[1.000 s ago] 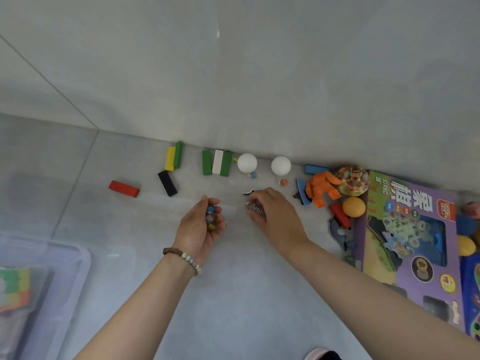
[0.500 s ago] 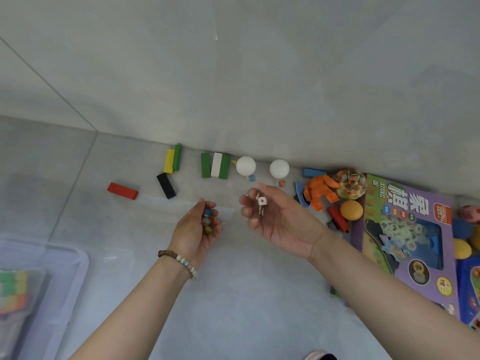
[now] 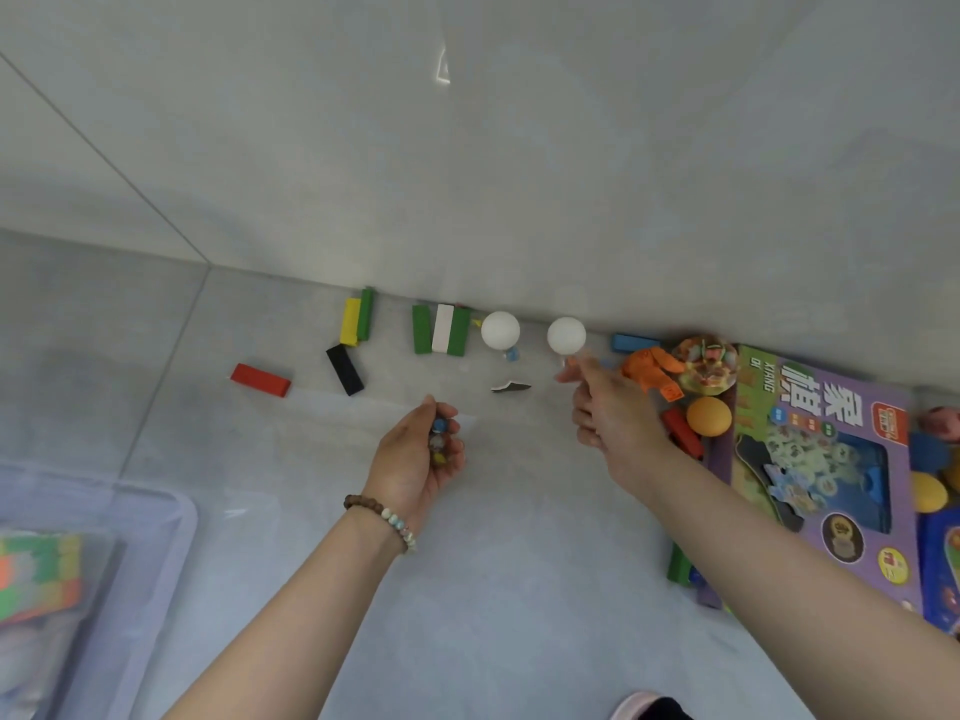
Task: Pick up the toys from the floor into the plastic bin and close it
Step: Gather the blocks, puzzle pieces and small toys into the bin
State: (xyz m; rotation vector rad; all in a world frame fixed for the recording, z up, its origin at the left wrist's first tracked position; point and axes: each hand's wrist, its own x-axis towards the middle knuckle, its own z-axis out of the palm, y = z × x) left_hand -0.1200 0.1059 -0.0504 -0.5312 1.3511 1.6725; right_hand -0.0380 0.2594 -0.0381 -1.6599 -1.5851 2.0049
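Note:
My left hand (image 3: 421,454) is curled round several small marbles (image 3: 439,433) above the floor. My right hand (image 3: 608,413) reaches palm down toward the wall. Its thumb and forefinger tips meet just below the right white ball (image 3: 566,335), and its other fingers are curled under. The white die charm is hidden. The clear plastic bin (image 3: 176,511) sits at the lower left with a coloured toy inside. Loose on the floor lie a red block (image 3: 260,380), a black block (image 3: 345,370), a left white ball (image 3: 500,330) and a blue marble (image 3: 511,354).
Yellow and green blocks (image 3: 357,324) and a green-white-green set (image 3: 441,336) line the wall. A dark puzzle piece (image 3: 511,387) lies between my hands. At the right are an orange figure (image 3: 649,371), an orange ball (image 3: 709,415) and a purple game box (image 3: 831,485).
My right hand turned palm down, closing over the white die charm, and moved right and forward to the second white ball. My left hand stayed put with its marbles.

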